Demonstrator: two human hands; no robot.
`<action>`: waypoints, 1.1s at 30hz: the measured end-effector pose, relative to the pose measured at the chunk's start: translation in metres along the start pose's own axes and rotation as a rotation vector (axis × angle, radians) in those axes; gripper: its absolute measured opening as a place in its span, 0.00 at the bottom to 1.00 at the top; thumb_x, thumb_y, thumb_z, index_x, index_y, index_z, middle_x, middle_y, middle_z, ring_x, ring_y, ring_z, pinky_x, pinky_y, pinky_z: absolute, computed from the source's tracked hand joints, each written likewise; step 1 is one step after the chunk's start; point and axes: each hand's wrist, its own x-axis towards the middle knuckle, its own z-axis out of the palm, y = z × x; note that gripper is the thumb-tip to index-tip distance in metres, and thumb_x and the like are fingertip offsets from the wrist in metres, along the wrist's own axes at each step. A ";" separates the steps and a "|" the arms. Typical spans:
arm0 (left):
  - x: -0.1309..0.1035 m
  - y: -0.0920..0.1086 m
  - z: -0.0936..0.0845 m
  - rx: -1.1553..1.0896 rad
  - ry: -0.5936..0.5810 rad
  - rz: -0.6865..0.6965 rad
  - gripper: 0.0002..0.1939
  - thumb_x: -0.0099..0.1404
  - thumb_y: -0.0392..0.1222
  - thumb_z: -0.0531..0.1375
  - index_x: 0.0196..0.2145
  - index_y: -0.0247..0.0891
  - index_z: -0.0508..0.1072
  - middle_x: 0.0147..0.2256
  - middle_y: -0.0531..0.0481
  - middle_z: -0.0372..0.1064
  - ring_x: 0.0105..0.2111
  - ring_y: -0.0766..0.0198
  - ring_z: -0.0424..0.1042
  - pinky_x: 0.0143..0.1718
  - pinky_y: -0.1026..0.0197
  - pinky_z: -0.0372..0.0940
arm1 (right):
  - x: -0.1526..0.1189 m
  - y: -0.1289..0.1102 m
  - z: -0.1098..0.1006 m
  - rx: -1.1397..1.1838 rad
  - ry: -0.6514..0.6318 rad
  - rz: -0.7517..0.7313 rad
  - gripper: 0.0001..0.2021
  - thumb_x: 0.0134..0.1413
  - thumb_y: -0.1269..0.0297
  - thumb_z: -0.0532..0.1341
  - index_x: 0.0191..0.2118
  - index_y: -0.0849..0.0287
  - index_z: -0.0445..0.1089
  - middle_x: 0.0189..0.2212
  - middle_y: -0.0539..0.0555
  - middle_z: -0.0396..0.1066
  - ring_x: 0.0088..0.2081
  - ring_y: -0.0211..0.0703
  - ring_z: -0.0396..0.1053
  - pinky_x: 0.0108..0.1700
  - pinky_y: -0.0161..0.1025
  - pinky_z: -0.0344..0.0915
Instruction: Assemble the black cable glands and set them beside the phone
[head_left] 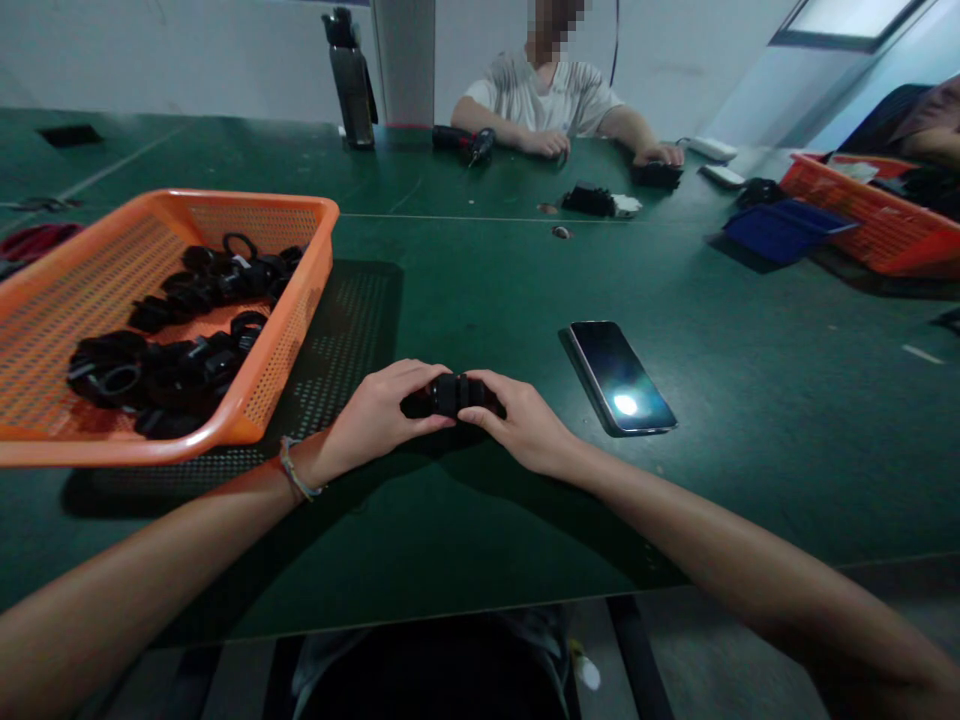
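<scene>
A black cylindrical plastic part (448, 396) with a ridged middle lies sideways between my two hands, just above the green table (480, 540). My left hand (394, 405) is closed round its left end, thumb below and fingers above. On the other end, my right hand (517, 415) grips it in the same way. Fingers cover both ends, so their shape is partly hidden. Left of my hands stands an orange perforated basket (255, 400) holding several similar black parts (176, 375). A smartphone (619, 375) rests face up to the right.
Across the table sits a person (555, 110) with a hand on a black object (657, 174). A dark bottle (351, 85) and a power tool (465, 142) stand near the far edge. At right are a blue tray (784, 230) and another orange basket (870, 235).
</scene>
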 end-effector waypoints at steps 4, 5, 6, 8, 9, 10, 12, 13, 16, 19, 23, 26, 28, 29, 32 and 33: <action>0.002 0.000 -0.001 -0.031 -0.028 -0.052 0.18 0.58 0.49 0.60 0.42 0.34 0.72 0.37 0.45 0.73 0.37 0.59 0.71 0.39 0.60 0.65 | 0.000 0.003 0.001 -0.033 0.015 -0.034 0.15 0.54 0.63 0.59 0.47 0.63 0.65 0.39 0.58 0.71 0.38 0.44 0.68 0.40 0.44 0.65; 0.002 -0.001 -0.001 -0.058 -0.042 -0.083 0.19 0.57 0.50 0.60 0.41 0.34 0.72 0.36 0.46 0.73 0.35 0.60 0.72 0.38 0.61 0.65 | 0.000 0.005 0.001 -0.055 0.025 -0.073 0.17 0.53 0.62 0.60 0.48 0.63 0.65 0.40 0.59 0.71 0.39 0.45 0.68 0.40 0.44 0.65; 0.003 -0.002 -0.002 -0.098 -0.054 -0.118 0.20 0.57 0.51 0.60 0.41 0.33 0.72 0.35 0.46 0.73 0.34 0.60 0.72 0.36 0.61 0.65 | 0.001 0.007 0.000 -0.081 0.035 -0.127 0.20 0.52 0.61 0.61 0.49 0.62 0.63 0.41 0.59 0.70 0.40 0.46 0.68 0.40 0.45 0.66; 0.004 -0.003 -0.002 -0.201 -0.070 -0.189 0.21 0.56 0.53 0.59 0.40 0.32 0.73 0.35 0.46 0.73 0.33 0.59 0.72 0.34 0.61 0.66 | 0.001 0.011 -0.003 -0.128 0.047 -0.250 0.25 0.48 0.59 0.64 0.52 0.61 0.61 0.42 0.59 0.70 0.41 0.47 0.67 0.40 0.46 0.66; 0.005 -0.004 -0.002 -0.245 -0.081 -0.215 0.22 0.56 0.53 0.59 0.40 0.32 0.73 0.35 0.46 0.73 0.33 0.59 0.72 0.34 0.61 0.66 | 0.001 0.013 -0.004 -0.146 0.052 -0.304 0.25 0.48 0.60 0.64 0.52 0.61 0.61 0.42 0.59 0.70 0.40 0.47 0.67 0.39 0.45 0.66; 0.005 -0.005 -0.002 -0.277 -0.092 -0.231 0.22 0.55 0.54 0.59 0.40 0.32 0.74 0.35 0.46 0.73 0.34 0.59 0.72 0.34 0.61 0.65 | 0.002 0.014 -0.005 -0.160 0.058 -0.346 0.24 0.48 0.60 0.64 0.51 0.62 0.61 0.40 0.59 0.70 0.39 0.46 0.67 0.38 0.45 0.66; 0.006 -0.005 -0.003 -0.303 -0.111 -0.242 0.22 0.55 0.53 0.60 0.40 0.33 0.74 0.35 0.47 0.73 0.34 0.59 0.72 0.35 0.61 0.65 | 0.002 0.016 -0.005 -0.184 0.081 -0.395 0.20 0.50 0.61 0.63 0.48 0.63 0.63 0.38 0.58 0.71 0.37 0.45 0.67 0.37 0.44 0.67; 0.006 -0.004 -0.003 -0.304 -0.118 -0.243 0.22 0.54 0.53 0.60 0.40 0.33 0.74 0.34 0.47 0.73 0.33 0.59 0.72 0.34 0.61 0.65 | 0.002 0.017 -0.005 -0.196 0.096 -0.408 0.18 0.51 0.61 0.63 0.47 0.63 0.63 0.37 0.58 0.71 0.37 0.45 0.67 0.37 0.43 0.67; 0.006 -0.004 -0.002 -0.303 -0.122 -0.241 0.21 0.55 0.52 0.60 0.40 0.33 0.75 0.34 0.47 0.73 0.32 0.60 0.71 0.33 0.62 0.64 | 0.002 0.017 -0.003 -0.235 0.137 -0.437 0.17 0.53 0.61 0.61 0.46 0.64 0.63 0.36 0.58 0.71 0.36 0.45 0.66 0.35 0.43 0.67; 0.006 -0.005 -0.002 -0.277 -0.112 -0.214 0.22 0.55 0.52 0.60 0.42 0.32 0.74 0.34 0.47 0.73 0.32 0.60 0.71 0.33 0.62 0.64 | 0.002 0.017 -0.002 -0.292 0.161 -0.489 0.17 0.54 0.60 0.60 0.46 0.66 0.62 0.36 0.60 0.70 0.36 0.46 0.66 0.36 0.44 0.66; 0.006 -0.007 -0.001 -0.257 -0.128 -0.198 0.22 0.55 0.53 0.60 0.42 0.34 0.74 0.33 0.48 0.73 0.32 0.60 0.71 0.32 0.63 0.64 | 0.001 0.015 -0.002 -0.371 0.155 -0.515 0.16 0.57 0.60 0.56 0.46 0.67 0.62 0.35 0.62 0.70 0.36 0.48 0.65 0.35 0.46 0.66; 0.005 -0.008 0.000 -0.246 -0.134 -0.186 0.22 0.56 0.53 0.59 0.43 0.35 0.74 0.33 0.48 0.73 0.32 0.60 0.71 0.33 0.62 0.64 | 0.001 0.012 -0.001 -0.386 0.153 -0.506 0.15 0.58 0.61 0.55 0.44 0.68 0.62 0.35 0.63 0.70 0.35 0.48 0.64 0.35 0.46 0.66; 0.005 -0.009 0.001 -0.237 -0.118 -0.177 0.22 0.56 0.53 0.59 0.43 0.35 0.74 0.34 0.48 0.73 0.34 0.60 0.71 0.35 0.62 0.64 | 0.000 0.011 0.000 -0.377 0.156 -0.490 0.14 0.58 0.61 0.54 0.44 0.68 0.62 0.36 0.63 0.70 0.35 0.48 0.64 0.35 0.46 0.66; 0.004 -0.009 0.001 -0.233 -0.111 -0.169 0.22 0.56 0.53 0.59 0.43 0.36 0.73 0.35 0.48 0.73 0.35 0.59 0.71 0.36 0.62 0.64 | 0.000 0.011 0.000 -0.369 0.158 -0.480 0.14 0.58 0.61 0.54 0.44 0.68 0.62 0.36 0.63 0.70 0.34 0.47 0.64 0.34 0.45 0.66; 0.003 -0.007 0.002 -0.221 -0.088 -0.130 0.21 0.57 0.53 0.59 0.43 0.35 0.73 0.35 0.48 0.73 0.35 0.60 0.71 0.36 0.62 0.64 | 0.000 0.012 0.001 -0.343 0.171 -0.471 0.15 0.59 0.59 0.53 0.45 0.67 0.61 0.36 0.63 0.70 0.35 0.47 0.65 0.35 0.45 0.66; 0.003 -0.006 0.001 -0.214 -0.080 -0.115 0.21 0.58 0.52 0.59 0.43 0.35 0.73 0.35 0.48 0.73 0.34 0.61 0.71 0.36 0.63 0.64 | 0.000 0.013 0.002 -0.330 0.178 -0.474 0.16 0.59 0.58 0.52 0.45 0.67 0.61 0.36 0.63 0.70 0.35 0.47 0.65 0.35 0.45 0.66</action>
